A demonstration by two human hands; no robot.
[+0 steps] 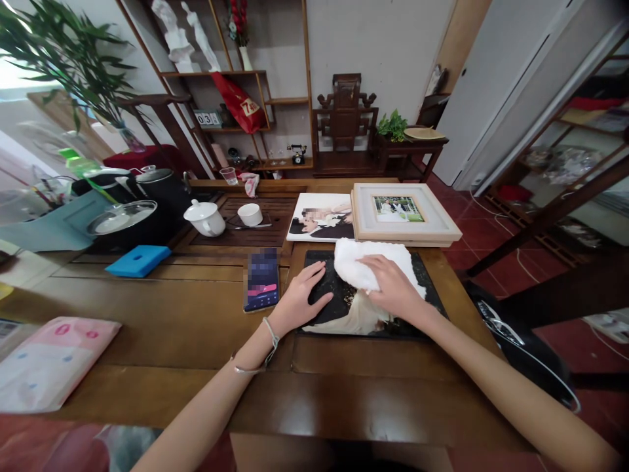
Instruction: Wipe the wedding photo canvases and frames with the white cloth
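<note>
A dark photo panel (pixel 324 308) showing a pale, dress-like shape lies flat on the wooden table before me. On its left part rests my left hand (pixel 303 298), fingers stretched out and thumb apart, holding nothing. A white fluffy towel (pixel 351 259) covers the panel's upper middle and right. My right hand (pixel 390 286) grips the towel from above and presses it onto the panel, hiding part of the picture. Just beyond the towel are a white-edged photo print (pixel 322 219) and a pale wooden picture frame (pixel 437 223) holding a wedding photo.
Left of the panel lies a phone (pixel 262 282). Farther left are a blue sponge-like block (pixel 139 260), a pink-and-white tissue pack (pixel 59 360) and a glass-lidded pan (pixel 122 219). A lidded white teacup (pixel 204 219) and a small white cup (pixel 250 214) stand on the tea tray (pixel 289 213).
</note>
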